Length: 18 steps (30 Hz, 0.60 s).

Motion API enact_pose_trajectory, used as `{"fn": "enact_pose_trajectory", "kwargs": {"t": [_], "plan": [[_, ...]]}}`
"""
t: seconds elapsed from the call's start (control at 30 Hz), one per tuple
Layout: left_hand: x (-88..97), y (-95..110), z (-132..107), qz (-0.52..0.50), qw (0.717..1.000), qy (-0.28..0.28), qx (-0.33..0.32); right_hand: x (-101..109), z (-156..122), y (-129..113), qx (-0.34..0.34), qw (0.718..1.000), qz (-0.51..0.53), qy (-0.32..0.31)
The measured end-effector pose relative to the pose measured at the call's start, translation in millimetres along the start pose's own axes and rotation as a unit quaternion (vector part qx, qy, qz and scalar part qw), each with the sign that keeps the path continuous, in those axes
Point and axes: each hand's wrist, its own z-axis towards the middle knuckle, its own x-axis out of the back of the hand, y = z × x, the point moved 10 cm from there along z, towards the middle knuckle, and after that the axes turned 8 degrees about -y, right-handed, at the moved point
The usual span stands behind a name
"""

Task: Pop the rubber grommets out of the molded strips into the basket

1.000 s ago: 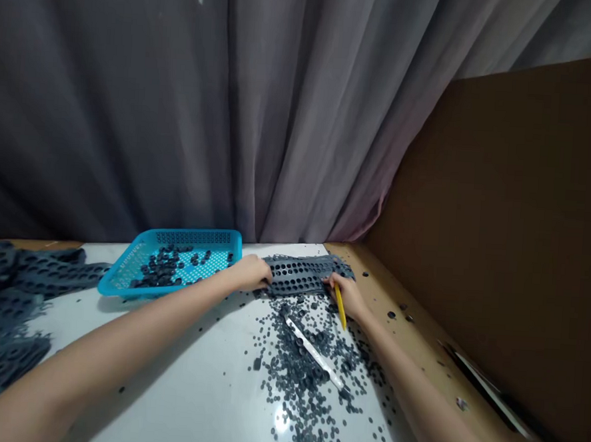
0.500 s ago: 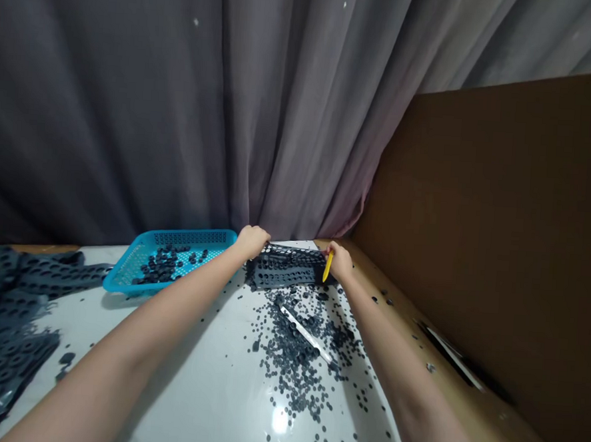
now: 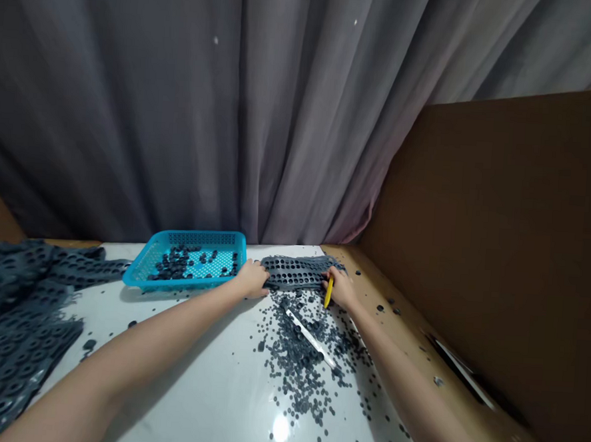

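A dark grey rubber sheet punched with rows of round holes (image 3: 297, 272) lies flat at the far end of the white table. My left hand (image 3: 252, 280) grips its left end, with the fingertips partly hidden. At the right end, my right hand (image 3: 341, 289) is closed around a slim yellow tool (image 3: 328, 294) that points down; its kind I cannot make out. Those right fingers also touch the sheet's edge. Just in front lies a white stick-like tool (image 3: 311, 339) among many small black discs (image 3: 299, 374).
A blue plastic basket (image 3: 136, 275) with black rings in it stands left of my left hand. More perforated sheets (image 3: 17, 357) are heaped at the far left. A grey curtain (image 3: 282, 113) hangs behind, and a brown panel (image 3: 500, 227) rises on the right.
The sheet's raised far edge has come down, and the sheet now lies flat. Both hands have moved lower and nearer with it. The yellow tool stays in my right hand.
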Motion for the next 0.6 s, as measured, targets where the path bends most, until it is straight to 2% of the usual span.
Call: {"fn": "enact_pose_trajectory", "kwargs": {"t": [0.2, 0.3, 0.33, 0.4, 0.47, 0.5, 0.53, 0.6], "plan": [[4.7, 1.7, 5.1, -0.010, 0.997, 0.001, 0.071, -10.4, 5.8, -8.8, -0.043, 0.999, -0.013, -0.023], [15.1, 10.8, -16.2, -0.035, 0.997, 0.018, 0.069, -3.2, -1.8, -18.7, -0.032, 0.999, -0.004, -0.013], [17.6, 13.5, -32.3, -0.043, 0.997, 0.024, 0.063, 0.8, -7.0, -22.8, -0.021, 1.000, 0.005, -0.007], [19.1, 15.5, -79.1, -0.057, 0.996, 0.038, 0.051, 9.0, -21.0, -31.4, 0.008, 0.999, 0.032, 0.006], [13.6, 10.1, -141.6, -0.070, 0.996, 0.042, 0.046, 16.0, -38.6, -40.4, 0.042, 0.996, 0.073, 0.019], [9.3, 3.9, -176.3, -0.088, 0.994, 0.045, 0.044, 21.6, -48.9, -46.8, 0.071, 0.989, 0.126, 0.036], [-0.8, -10.3, -211.3, -0.103, 0.992, 0.026, 0.074, 24.4, -58.9, -54.6, 0.095, 0.981, 0.167, 0.040], [-26.4, -58.8, -283.8, -0.102, 0.972, -0.021, 0.211, 20.1, -76.3, -76.6, 0.120, 0.970, 0.210, 0.005]]}}
